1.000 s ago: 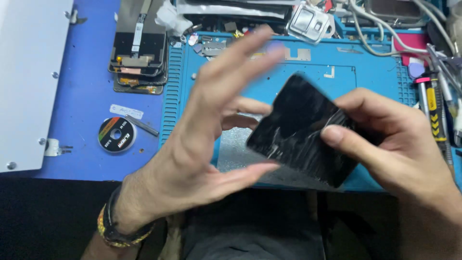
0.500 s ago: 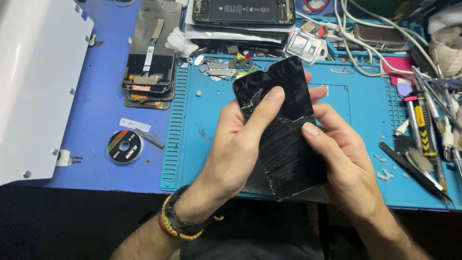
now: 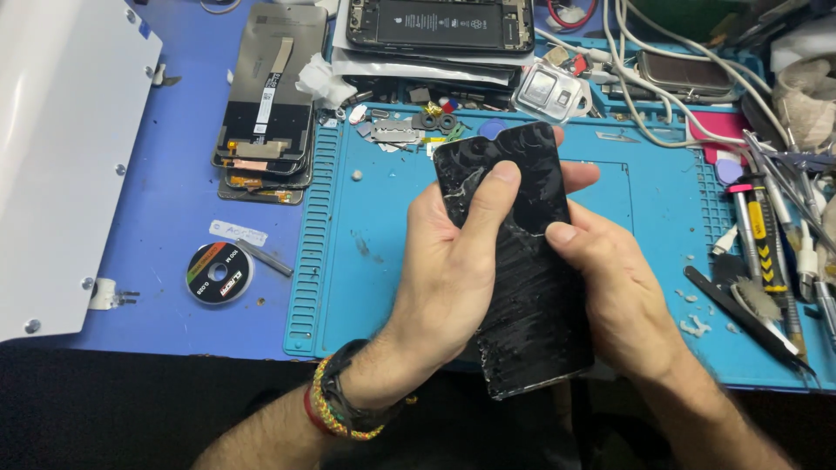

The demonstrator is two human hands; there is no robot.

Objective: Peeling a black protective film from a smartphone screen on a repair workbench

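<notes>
A black, badly scuffed phone screen (image 3: 518,261) is at centre, gripped in both hands. At ten o'clock a stack of dark screen panels (image 3: 266,113) lies on the desk (image 3: 174,200); below it, a small white label (image 3: 237,232).

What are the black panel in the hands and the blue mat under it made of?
Black panel: looks like glass, glossy black, with fine cracks and whitish residue on its face; a phone screen or back cover, cannot tell which. Both hands, left hand and right hand, hold it. Blue mat: probably silicone or rubber, matte, with moulded ribs and recessed trays.
</notes>
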